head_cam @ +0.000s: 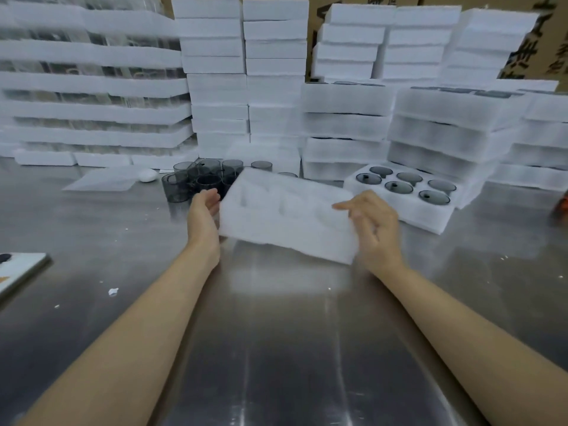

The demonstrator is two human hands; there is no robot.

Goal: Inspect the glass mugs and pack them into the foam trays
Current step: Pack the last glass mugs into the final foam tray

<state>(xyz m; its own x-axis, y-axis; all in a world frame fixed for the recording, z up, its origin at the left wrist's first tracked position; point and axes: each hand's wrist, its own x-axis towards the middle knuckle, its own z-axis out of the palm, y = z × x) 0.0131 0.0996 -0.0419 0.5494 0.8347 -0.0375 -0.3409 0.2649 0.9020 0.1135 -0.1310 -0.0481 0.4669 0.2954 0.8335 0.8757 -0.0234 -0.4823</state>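
Observation:
An empty white foam tray hangs tilted just above the steel table, blurred by motion. My left hand grips its left end, fingers curled over the edge. At the tray's right end my right hand holds it, thumb lying over the top face. Behind the left hand stands a cluster of several smoky grey glass mugs. To the right, another foam tray rests on the table with grey mugs filling its pockets.
Tall stacks of white foam trays wall off the back of the table, with cardboard boxes behind. A loose foam sheet and a small white object lie at back left. A flat board sits at the left edge.

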